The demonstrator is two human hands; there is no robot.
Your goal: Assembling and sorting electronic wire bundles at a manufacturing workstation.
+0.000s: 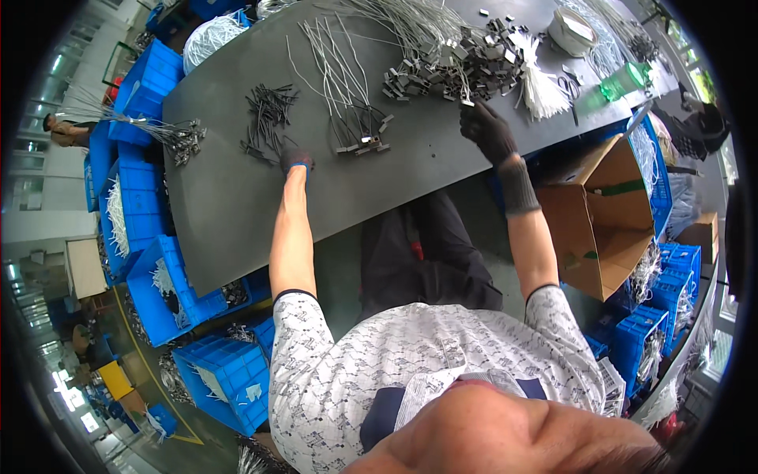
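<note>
My left hand [297, 156], in a dark glove, reaches to the edge of a loose pile of short black strips [270, 113]. Its fingers look curled together, and what they hold, if anything, is hidden. My right hand [489, 133], in a dark glove with a long grey cuff, is at the near edge of a heap of wires with small metal end blocks [454, 67]. Its fingertips close on the metal block [467, 103] of one wire. Between my hands a smaller group of wires [339, 79] lies with its metal blocks [365, 144] toward me.
On the grey table [379, 186] lie white ties [543, 91], scissors [570, 87], a white tub [572, 33] and a green bottle [625, 81]. A wire bundle [158, 130] overhangs the left edge. Blue crates [142, 213] and an open cardboard box [596, 221] flank the table.
</note>
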